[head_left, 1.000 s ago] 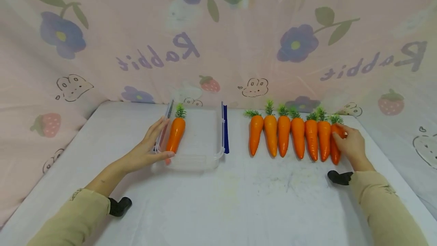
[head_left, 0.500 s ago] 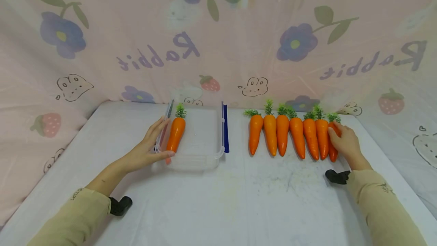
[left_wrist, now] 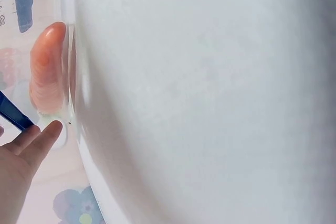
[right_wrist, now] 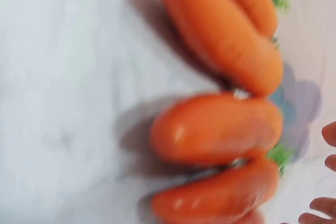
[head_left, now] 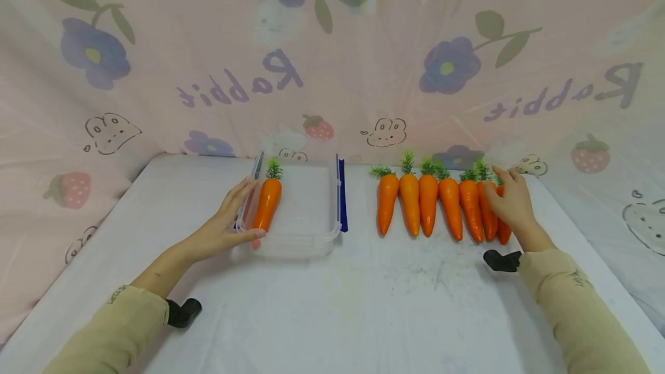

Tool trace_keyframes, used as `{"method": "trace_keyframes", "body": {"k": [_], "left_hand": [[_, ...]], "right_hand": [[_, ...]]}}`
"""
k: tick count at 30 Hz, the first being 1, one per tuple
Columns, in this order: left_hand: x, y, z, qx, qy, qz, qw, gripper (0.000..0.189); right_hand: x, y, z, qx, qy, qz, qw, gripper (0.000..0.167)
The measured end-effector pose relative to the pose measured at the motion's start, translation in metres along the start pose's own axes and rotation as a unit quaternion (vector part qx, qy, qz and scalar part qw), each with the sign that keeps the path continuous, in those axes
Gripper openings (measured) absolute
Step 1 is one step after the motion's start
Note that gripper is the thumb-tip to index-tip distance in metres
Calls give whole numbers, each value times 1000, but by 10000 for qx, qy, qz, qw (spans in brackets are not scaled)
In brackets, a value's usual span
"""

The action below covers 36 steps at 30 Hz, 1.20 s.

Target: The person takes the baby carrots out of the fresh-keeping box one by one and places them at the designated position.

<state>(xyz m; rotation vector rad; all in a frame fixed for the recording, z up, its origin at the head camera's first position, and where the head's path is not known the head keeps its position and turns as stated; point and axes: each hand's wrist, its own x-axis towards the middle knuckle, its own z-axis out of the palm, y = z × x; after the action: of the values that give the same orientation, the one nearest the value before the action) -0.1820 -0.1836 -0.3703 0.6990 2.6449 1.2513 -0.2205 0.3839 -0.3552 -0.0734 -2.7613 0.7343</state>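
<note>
A clear plastic box holds one orange carrot with a green tuft, lying along its left side. My left hand rests at the box's left wall, its fingers extended and thumb by the near corner; the left wrist view has fingertips beside a blue clip. To the right, several carrots lie side by side, tufts toward the back. Over the row's right end is my right hand, its thumb at the second carrot from the right. It partly covers the last carrot.
A blue clip flap hangs off the box's right side. Behind the white table hangs a patterned pink cloth. Black wrist mounts show at both sleeves. Gaps separate some carrots in the right wrist view.
My right hand has moved left over the end of the row, from the last carrot toward its neighbour. The rightmost carrots have shifted slightly left and lie closer together. My left hand has stayed put.
</note>
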Motion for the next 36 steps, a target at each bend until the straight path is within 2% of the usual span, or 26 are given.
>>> {"method": "trace_keyframes", "body": {"k": [11, 17, 24, 36], "left_hand": [[0, -2, 1, -68, 1, -8, 10000, 96], [-1, -2, 2, -86, -31, -40, 10000, 96], [-1, -2, 1, -77, -30, -29, 10000, 96], [0, -1, 0, -70, -29, -56, 10000, 95]], "right_hand": [[-2, -37, 6, 431, 133, -415, 9981, 53], [-4, -50, 12, 528, 41, -524, 9972, 52], [-4, -63, 23, 580, 65, -880, 9944, 48], [-1, -97, 43, 880, -190, -1243, 9881, 45]]}}
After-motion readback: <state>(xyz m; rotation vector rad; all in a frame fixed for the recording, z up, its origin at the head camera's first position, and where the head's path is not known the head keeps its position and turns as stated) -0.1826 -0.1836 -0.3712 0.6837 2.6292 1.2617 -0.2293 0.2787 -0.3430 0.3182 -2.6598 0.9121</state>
